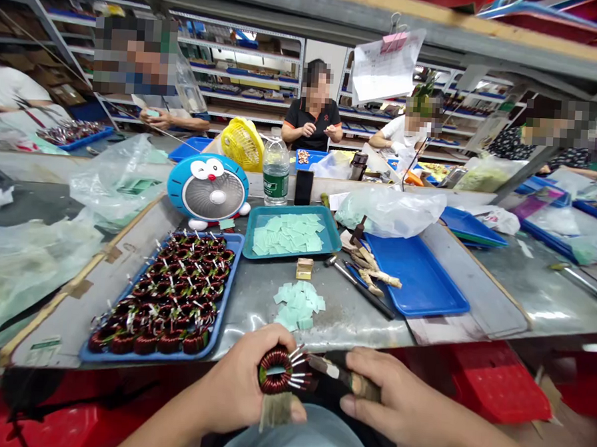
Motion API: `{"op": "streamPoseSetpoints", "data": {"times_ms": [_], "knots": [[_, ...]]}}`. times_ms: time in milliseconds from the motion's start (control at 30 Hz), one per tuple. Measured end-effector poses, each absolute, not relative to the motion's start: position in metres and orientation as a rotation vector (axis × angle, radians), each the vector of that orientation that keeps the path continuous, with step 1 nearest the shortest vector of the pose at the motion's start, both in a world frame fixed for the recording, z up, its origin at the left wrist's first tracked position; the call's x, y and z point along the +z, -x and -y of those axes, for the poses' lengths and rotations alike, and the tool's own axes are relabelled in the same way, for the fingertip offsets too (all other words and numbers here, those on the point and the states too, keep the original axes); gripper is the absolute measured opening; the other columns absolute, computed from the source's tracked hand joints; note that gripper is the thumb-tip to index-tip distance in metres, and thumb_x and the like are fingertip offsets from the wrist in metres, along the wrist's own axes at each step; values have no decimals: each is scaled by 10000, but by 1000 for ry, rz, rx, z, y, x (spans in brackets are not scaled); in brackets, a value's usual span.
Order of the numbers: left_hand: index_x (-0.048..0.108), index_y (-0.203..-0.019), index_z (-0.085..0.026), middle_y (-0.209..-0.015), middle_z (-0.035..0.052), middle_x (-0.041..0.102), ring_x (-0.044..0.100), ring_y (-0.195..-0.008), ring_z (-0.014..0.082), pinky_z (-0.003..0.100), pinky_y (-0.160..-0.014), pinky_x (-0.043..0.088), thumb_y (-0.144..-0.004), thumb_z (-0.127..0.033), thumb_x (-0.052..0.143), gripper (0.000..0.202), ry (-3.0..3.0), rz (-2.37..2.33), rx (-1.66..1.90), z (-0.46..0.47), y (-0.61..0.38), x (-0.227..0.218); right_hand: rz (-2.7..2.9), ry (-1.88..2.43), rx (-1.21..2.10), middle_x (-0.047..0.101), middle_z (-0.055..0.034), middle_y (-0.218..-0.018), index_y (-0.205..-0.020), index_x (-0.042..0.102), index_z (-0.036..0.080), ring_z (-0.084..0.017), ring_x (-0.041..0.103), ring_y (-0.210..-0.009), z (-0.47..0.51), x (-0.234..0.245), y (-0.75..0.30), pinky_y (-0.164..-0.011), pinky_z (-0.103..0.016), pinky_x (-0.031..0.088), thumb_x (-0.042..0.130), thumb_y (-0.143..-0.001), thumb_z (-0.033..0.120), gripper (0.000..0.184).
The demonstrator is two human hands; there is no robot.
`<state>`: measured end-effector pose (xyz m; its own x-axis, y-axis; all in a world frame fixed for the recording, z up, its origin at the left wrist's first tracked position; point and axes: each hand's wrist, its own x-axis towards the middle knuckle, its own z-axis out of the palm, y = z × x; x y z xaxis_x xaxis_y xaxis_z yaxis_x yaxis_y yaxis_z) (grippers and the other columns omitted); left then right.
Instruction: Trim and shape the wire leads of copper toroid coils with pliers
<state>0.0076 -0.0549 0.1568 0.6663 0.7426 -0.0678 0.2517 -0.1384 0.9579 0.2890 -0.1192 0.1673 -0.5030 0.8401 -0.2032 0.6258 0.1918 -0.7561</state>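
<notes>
Head view: left hand (240,384) is clamping a copper toroid coil (275,370), right hand (399,399) a taped tool (360,385), while many coils (167,303) are filling blue tray (230,273).

A teal tray (291,254) is set on the grey counter (344,312). A blue tray (227,293) of copper-wound toroid coils (159,303) is placed to its left, another blue tray (416,273) to its right, and pale green squares (297,305) are scattered in front.
</notes>
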Motion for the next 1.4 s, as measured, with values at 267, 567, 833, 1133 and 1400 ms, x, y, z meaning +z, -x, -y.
{"op": "streamPoseSetpoints", "data": {"times_ms": [267,567,833,1133,1400], "knots": [[607,-893,-191,-885,13,581,504,-828,178,257,-703,384,-659,-624,866,556,-1885,-855,541,54,-7,157,2145,1354,1326,609,-9,-948,-959,593,192,-172,543,-869,117,171,-291,-781,-267,408,680,-926,367,198],[603,-899,-190,-837,-5,584,514,-776,156,253,-694,380,-731,-467,862,415,-1966,-834,645,56,-11,154,2167,1412,1301,520,23,-859,-866,508,203,-138,463,-779,120,173,-285,-716,-260,347,640,-953,347,214],[584,-925,-197,-866,-6,608,531,-733,129,229,-652,415,-711,-433,885,439,-1744,-851,683,60,-15,146,2191,1530,1117,603,-39,-1028,-1052,589,217,-194,555,-953,130,166,-283,-871,-313,395,596,-994,363,157],[578,-1007,-221,-974,-4,591,544,-810,136,235,-715,433,-623,-441,962,586,-1707,-778,822,49,-15,125,1895,1436,1440,628,-23,-1087,-1080,634,212,-212,562,-1002,116,181,-282,-887,-301,420,660,-942,346,194],[605,-992,-223,-906,4,579,533,-801,162,272,-726,395,-701,-628,858,560,-1985,-697,846,39,-16,133,1936,1411,1403,588,7,-1009,-1043,636,206,-170,523,-921,108,183,-271,-823,-271,401,691,-899,278,170]]}}
